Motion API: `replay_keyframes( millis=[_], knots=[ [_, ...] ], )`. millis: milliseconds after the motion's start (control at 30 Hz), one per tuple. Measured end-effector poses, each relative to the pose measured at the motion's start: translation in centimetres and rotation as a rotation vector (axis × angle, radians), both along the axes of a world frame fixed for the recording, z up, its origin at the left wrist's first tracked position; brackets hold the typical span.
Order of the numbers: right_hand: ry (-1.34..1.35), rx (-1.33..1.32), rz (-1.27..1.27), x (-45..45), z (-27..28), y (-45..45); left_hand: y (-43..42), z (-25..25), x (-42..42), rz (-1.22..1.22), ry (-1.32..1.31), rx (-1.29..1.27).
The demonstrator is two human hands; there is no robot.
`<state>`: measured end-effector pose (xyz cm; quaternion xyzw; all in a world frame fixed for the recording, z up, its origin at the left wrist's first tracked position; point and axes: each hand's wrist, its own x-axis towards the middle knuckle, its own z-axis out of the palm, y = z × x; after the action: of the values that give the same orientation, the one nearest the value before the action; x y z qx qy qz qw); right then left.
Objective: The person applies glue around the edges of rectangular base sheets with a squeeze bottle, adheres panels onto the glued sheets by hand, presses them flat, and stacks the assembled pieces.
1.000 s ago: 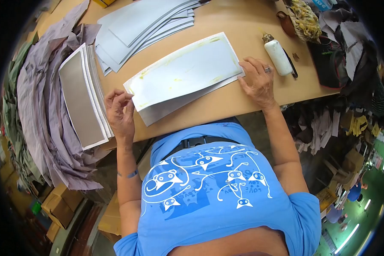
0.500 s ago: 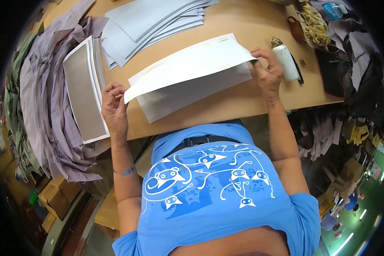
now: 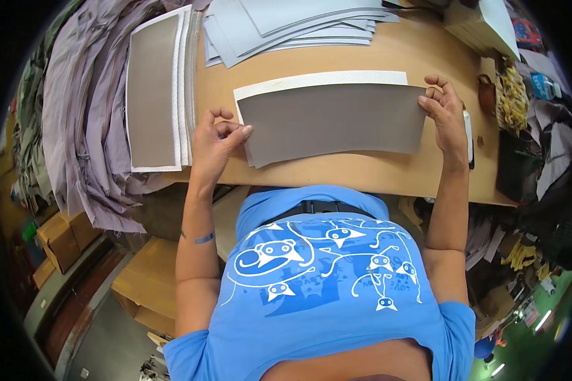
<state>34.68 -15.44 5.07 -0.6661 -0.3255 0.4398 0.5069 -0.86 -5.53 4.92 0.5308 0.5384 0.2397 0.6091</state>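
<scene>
In front of me, a grey-brown curved panel (image 3: 337, 124) is stretched between my hands, low over the table. A strip of a white textured sheet (image 3: 337, 79) shows along its far edge; whether the two are joined I cannot tell. My left hand (image 3: 217, 143) pinches the panel's left edge between thumb and fingers. Thumb and index finger of my right hand (image 3: 447, 114) grip its upper right corner. A white bottle (image 3: 468, 136) is mostly hidden behind my right wrist.
To the left stand a stack of white-edged grey panels (image 3: 154, 95) and a heap of mauve fabric (image 3: 92, 114). Light grey sheets (image 3: 299, 25) lie fanned at the back of the table (image 3: 388, 174). A basket of yellowish material (image 3: 512, 95) and dark cloth are at the right.
The white face with yellowish streaks was uppermost and raised; now a grey-brown face is on top, lying flatter. My hands still hold the ends. The view has shifted.
</scene>
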Motion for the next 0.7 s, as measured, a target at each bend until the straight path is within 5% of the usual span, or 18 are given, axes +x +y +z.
replay_keyframes(
  millis=[700],
  knots=[
    [-0.098,-0.228,0.088,0.2,-1.7,2.8,1.5,-1.9,0.1,-0.06,0.345,0.201]
  ],
)
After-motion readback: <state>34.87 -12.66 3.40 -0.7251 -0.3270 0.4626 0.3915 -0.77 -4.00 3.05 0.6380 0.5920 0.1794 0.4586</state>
